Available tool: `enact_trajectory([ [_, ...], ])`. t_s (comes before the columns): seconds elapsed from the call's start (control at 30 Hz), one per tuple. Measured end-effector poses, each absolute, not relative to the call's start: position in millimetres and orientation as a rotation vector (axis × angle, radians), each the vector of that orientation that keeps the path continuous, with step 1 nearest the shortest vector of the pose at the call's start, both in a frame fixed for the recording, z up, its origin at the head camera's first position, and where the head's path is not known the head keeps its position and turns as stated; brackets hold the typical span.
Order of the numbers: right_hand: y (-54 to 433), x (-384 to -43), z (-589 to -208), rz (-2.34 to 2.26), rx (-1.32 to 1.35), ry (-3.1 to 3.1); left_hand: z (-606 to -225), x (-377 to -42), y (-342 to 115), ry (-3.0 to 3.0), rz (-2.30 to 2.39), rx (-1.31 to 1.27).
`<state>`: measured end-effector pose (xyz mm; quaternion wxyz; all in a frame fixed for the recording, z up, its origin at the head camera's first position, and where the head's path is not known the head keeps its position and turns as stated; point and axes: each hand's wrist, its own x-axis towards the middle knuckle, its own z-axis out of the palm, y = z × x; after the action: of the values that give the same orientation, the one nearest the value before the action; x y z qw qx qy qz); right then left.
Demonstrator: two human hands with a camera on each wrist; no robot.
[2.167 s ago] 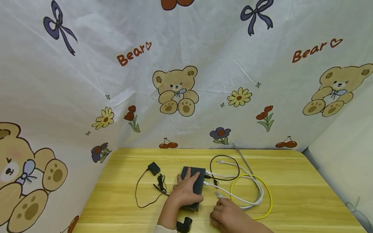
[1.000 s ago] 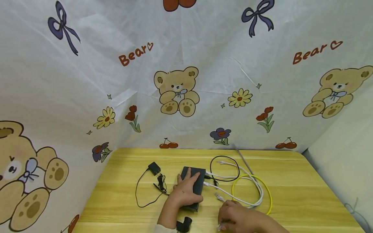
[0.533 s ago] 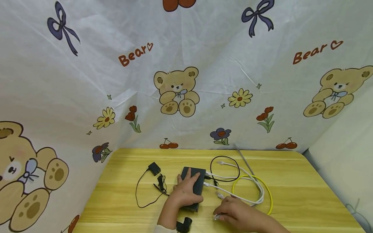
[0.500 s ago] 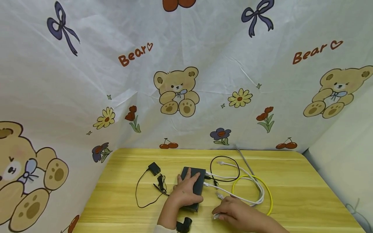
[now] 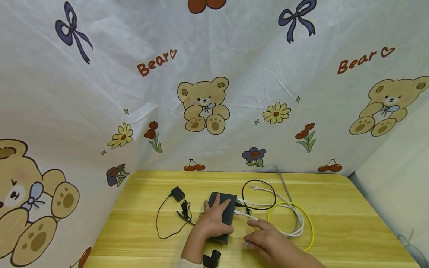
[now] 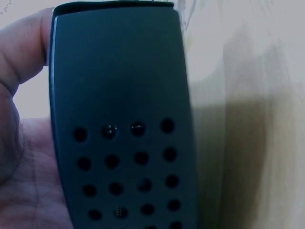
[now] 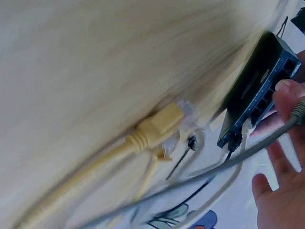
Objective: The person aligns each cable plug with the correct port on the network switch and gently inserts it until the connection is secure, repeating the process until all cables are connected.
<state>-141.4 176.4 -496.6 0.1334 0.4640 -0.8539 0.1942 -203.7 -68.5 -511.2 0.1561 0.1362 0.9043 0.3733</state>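
My left hand (image 5: 212, 221) spans the black network switch (image 5: 225, 233) from above, fingers spread, thumb over the port edge. In the left wrist view, the switch's side (image 6: 119, 71) has round vent holes. My right hand (image 5: 268, 240) is right of the switch, apart from it in the head view, pinching the clear plug (image 5: 246, 244) of a grey network cable. In the right wrist view, the grey cable (image 7: 214, 169) runs up to the fingers in front of the row of ports. White leads (image 5: 247, 214) and a black one (image 5: 239, 204) are plugged into the switch.
A yellow network cable (image 5: 312, 227) coils to the right; its plug (image 7: 159, 125) lies on the table (image 5: 352, 238). White cables (image 5: 268, 188) and a black cable loop (image 5: 254, 181) lie behind. Left of the switch are a black power adapter (image 5: 177, 193) and its cord.
The grey cable's plug came into sight in my right hand, then shifted forward and left toward the switch. The grey cable's far end slid right. My left hand stays put.
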Motion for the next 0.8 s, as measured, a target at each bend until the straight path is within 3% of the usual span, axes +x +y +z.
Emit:
enact_trajectory([
  [0.47, 173, -151, -492, 0.310, 1.198, -2.426, -511, -204, -69, 2.567, 1.109, 0.388],
  [0.8, 182, -150, -484, 0.602, 1.258, -2.750, -510, -204, -69, 2.570, 1.109, 0.380],
])
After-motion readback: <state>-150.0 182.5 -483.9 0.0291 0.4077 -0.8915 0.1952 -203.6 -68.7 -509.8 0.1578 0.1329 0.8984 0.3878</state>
